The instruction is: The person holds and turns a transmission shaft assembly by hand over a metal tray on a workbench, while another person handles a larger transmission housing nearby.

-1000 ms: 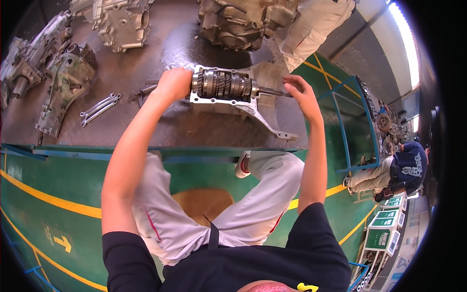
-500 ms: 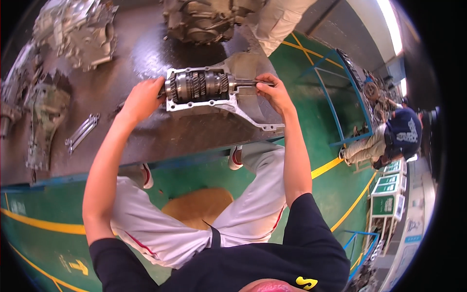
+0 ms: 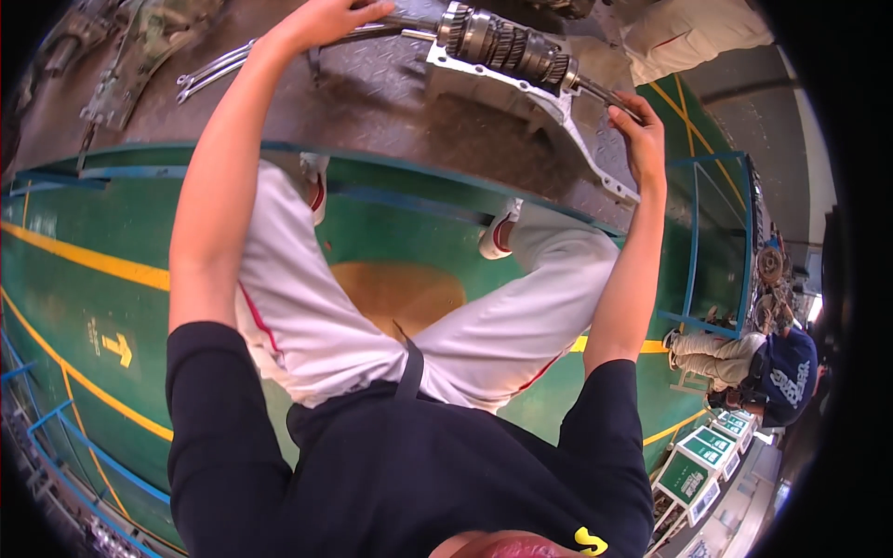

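Note:
A gear shaft [image 3: 502,45] with several steel gears sits at the light-metal housing [image 3: 579,139] on the workbench. It slopes down to the right, and I cannot tell whether it rests in the housing or is raised off it. My left hand [image 3: 326,20], at the top edge of the view, has its fingers closed on the shaft's thin left end. My right hand [image 3: 642,135] pinches the slim right end between thumb and fingers. Under the left hand lies a dark rod, partly hidden. Two or three wrenches [image 3: 219,70] lie left of it.
The dark metal workbench [image 3: 391,116] has a blue-edged front. Worn gearbox housings [image 3: 149,56] lie at its far left. Across it, at the upper right, show a person's pale trousers [image 3: 693,37]. A blue frame stand [image 3: 693,246] and another person [image 3: 781,372] are at the right.
The view has shifted, so the bench now appears higher. My left hand has moved outward along the shaft, away from the gears. The right hand still holds the other end.

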`<action>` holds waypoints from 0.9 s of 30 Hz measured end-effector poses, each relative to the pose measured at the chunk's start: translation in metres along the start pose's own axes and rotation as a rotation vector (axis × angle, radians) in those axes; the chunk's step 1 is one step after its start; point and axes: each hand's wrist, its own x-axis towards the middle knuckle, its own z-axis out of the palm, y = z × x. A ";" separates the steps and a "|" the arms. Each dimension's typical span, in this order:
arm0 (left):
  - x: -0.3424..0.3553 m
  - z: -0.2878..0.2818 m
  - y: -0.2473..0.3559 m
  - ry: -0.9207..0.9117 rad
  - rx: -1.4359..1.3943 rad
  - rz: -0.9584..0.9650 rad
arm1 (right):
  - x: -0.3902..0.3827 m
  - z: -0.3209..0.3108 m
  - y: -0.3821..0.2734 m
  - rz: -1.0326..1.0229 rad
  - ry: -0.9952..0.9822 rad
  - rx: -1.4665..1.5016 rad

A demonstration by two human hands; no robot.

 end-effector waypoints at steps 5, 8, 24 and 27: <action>0.000 -0.018 0.052 -0.259 0.170 -0.163 | -0.009 -0.001 -0.003 -0.083 0.111 -0.226; 0.010 -0.014 0.037 -0.233 0.195 -0.245 | -0.008 0.002 -0.001 -0.111 0.078 -0.206; 0.020 0.007 -0.005 0.104 0.240 -0.397 | -0.002 0.007 -0.010 -0.034 0.101 -0.194; 0.023 0.006 -0.012 0.103 0.249 -0.414 | -0.006 0.005 -0.013 -0.054 0.043 -0.055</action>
